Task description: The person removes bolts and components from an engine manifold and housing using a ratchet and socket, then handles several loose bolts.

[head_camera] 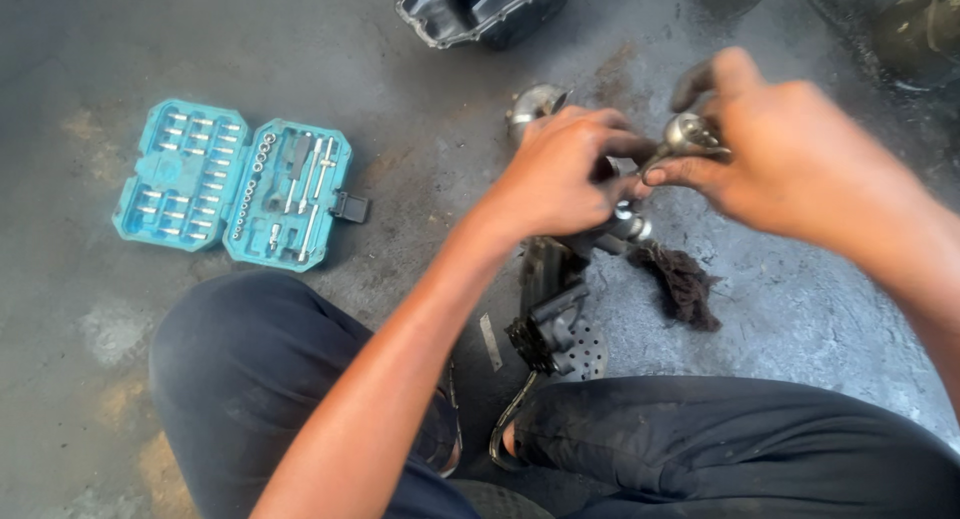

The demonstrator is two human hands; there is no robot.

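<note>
Greasy left hand (560, 174) and right hand (790, 149) both grip a small silver metal engine part (688, 134); assembly looks unfinished, open teal socket set (235, 184) untouched.

A small shiny metal part (688, 134), rounded and greasy, sits raised above the floor. Below it lies a dark, oily metal assembly (560, 299) on the concrete.

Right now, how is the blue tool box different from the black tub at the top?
The blue tool box lies wide open and flat, its trays filled with small silvery sockets and bits. The black tub is dark, deep and looks bare inside; the picture's top edge cuts it off, while the blue tool box shows whole. Both sit on the grey floor.
</note>
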